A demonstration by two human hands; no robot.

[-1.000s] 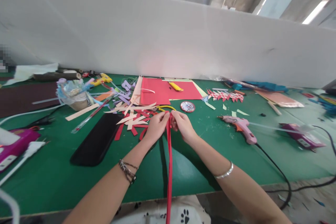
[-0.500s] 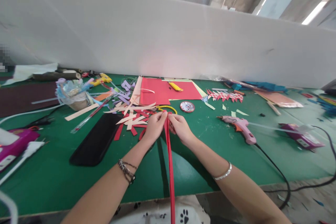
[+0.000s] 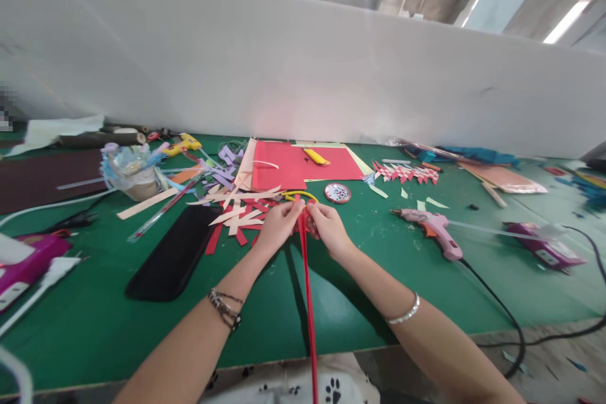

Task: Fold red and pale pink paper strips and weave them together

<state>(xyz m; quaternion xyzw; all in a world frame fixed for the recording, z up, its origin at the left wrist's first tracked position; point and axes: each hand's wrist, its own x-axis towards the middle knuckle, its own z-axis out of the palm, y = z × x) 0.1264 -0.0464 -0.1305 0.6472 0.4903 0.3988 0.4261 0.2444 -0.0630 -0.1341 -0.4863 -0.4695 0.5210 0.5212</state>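
Observation:
A long red paper strip (image 3: 308, 303) hangs from between my hands, down past the table's front edge toward my lap. My left hand (image 3: 283, 221) pinches its upper end from the left. From the right, the thumb and fingers of my right hand (image 3: 330, 226) are closed on the same end, close beside the left fingertips. The part right at the fingertips is folded or bunched and partly hidden. Just behind my hands lies a yellow ring-shaped handle (image 3: 303, 193). Left of them is a heap of red and peach paper strips (image 3: 241, 218).
Behind lie red paper sheets (image 3: 279, 167) with a yellow cutter (image 3: 316, 156). A round patterned tin (image 3: 338, 193) and a pink glue gun (image 3: 435, 230) sit to the right. A black pouch (image 3: 173, 255) lies left. Beyond rises a white partition (image 3: 303, 69).
Both hands have shifted slightly to the right, still pinching the strip's end. The hanging strip has turned and looks narrower, and more red shows between the fingers.

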